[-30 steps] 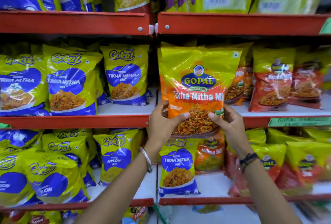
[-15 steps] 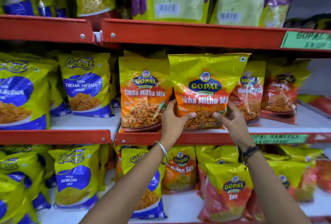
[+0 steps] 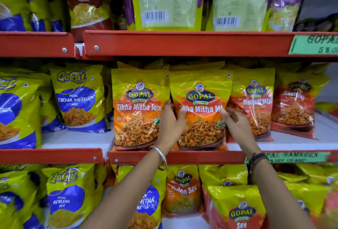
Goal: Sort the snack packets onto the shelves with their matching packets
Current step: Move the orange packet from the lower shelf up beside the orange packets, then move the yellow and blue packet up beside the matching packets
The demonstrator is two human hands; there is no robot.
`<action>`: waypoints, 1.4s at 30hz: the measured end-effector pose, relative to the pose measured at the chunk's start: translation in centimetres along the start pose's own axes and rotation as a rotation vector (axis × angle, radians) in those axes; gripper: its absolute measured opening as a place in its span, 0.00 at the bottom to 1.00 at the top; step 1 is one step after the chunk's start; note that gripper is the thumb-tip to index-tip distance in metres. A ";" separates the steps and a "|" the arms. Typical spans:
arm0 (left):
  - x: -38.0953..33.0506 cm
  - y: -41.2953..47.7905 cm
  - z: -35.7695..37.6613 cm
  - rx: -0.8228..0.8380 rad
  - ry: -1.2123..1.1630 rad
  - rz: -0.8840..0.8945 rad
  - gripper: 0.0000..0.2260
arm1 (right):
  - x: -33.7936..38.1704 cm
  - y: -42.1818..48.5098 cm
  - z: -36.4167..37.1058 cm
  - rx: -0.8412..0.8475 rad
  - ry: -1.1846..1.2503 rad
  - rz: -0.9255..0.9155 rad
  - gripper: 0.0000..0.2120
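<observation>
A yellow-and-orange Gopal Tikha Mitha Mix packet (image 3: 201, 118) stands upright on the middle red shelf (image 3: 201, 157). It touches a matching Tikha Mitha Mix packet (image 3: 137, 115) on its left. My left hand (image 3: 170, 124) grips the packet's left edge, thumb on the front and fingers tucked between the two packets. My right hand (image 3: 236, 124) is at the packet's right edge, blurred, with its fingers loose and spread against the film.
Red Gopal mix packets (image 3: 254, 104) crowd the right side of the same shelf, and blue-and-yellow Gokul packets (image 3: 78, 100) fill the left bay. The upper shelf rim (image 3: 182, 42) hangs just above. Nylon Sev packets (image 3: 182, 192) sit below my arms.
The packet went up and back onto the middle shelf and now stands beside its match. My right hand's grip has loosened. The view shifted right and closer.
</observation>
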State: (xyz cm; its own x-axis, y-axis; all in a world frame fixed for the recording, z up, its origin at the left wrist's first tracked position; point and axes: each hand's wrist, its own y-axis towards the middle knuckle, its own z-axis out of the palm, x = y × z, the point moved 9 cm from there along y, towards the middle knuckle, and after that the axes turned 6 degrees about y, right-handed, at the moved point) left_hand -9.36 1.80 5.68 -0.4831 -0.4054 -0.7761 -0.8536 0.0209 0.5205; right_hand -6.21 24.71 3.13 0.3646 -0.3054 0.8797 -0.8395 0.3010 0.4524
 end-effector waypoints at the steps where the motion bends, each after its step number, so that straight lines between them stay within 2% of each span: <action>1: -0.8 0.9 -0.5 -0.046 0.001 0.019 0.12 | 0.8 0.8 -0.6 -0.060 0.011 -0.015 0.30; 4: -1.8 3.9 -1.3 -0.126 0.077 0.012 0.16 | 2.8 4.0 -1.3 -0.147 0.071 -0.016 0.19; 7: -1.3 6.0 -2.2 -0.211 0.018 -0.035 0.13 | 3.6 6.0 -1.5 -0.223 0.057 -0.040 0.09; 10: -0.7 7.5 -3.0 -0.229 -0.004 -0.078 0.12 | 4.1 6.8 -2.0 -0.288 -0.016 -0.058 0.11; 13: -0.3 8.4 -3.6 -0.233 0.001 -0.110 0.17 | 3.9 7.5 -2.3 -0.323 -0.108 -0.021 0.14; 16: -0.1 8.9 -3.4 -0.225 0.030 -0.113 0.19 | 3.8 8.0 -2.1 -0.340 -0.195 -0.012 0.12; 19: 0.5 9.3 -3.0 -0.205 0.042 -0.128 0.14 | 3.7 7.8 -1.8 -0.358 -0.269 -0.006 0.12; 21: 0.7 9.0 -3.1 -0.193 -0.026 -0.133 0.11 | 4.3 6.9 -1.9 -0.388 -0.278 -0.076 0.12; 26: -0.4 2.0 -6.0 -0.239 -0.033 0.201 0.12 | 6.5 -0.4 -0.7 -0.452 -0.198 -0.271 0.13; 29: 2.1 -4.6 -7.0 -0.257 -0.017 0.304 0.13 | 5.1 -6.8 2.4 -0.401 -0.036 -0.338 0.09; 32: 7.0 -10.4 -7.5 -0.271 0.039 0.303 0.10 | 0.7 -12.6 6.8 -0.287 0.038 -0.235 0.08; 34: 11.0 -13.4 -7.7 -0.262 0.069 0.233 0.09 | -2.9 -15.6 10.0 -0.211 0.059 -0.110 0.10; 38: 20.5 -17.3 -8.1 -0.185 0.059 -0.061 0.10 | -10.1 -20.0 15.8 -0.068 0.028 0.115 0.15; 41: 26.1 -19.5 -7.9 -0.077 0.050 -0.235 0.11 | -16.1 -22.0 19.5 0.061 -0.011 0.343 0.11; 42: 28.0 -20.1 -7.8 -0.039 0.055 -0.294 0.12 | -18.8 -22.8 20.7 0.113 -0.024 0.442 0.15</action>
State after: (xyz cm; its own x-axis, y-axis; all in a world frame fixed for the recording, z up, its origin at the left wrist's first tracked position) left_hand -4.26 -17.06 -23.73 -0.2046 -0.4377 -0.8755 -0.9465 -0.1396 0.2909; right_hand -2.26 4.91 -26.79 -0.0466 -0.1912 0.9804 -0.9517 0.3067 0.0146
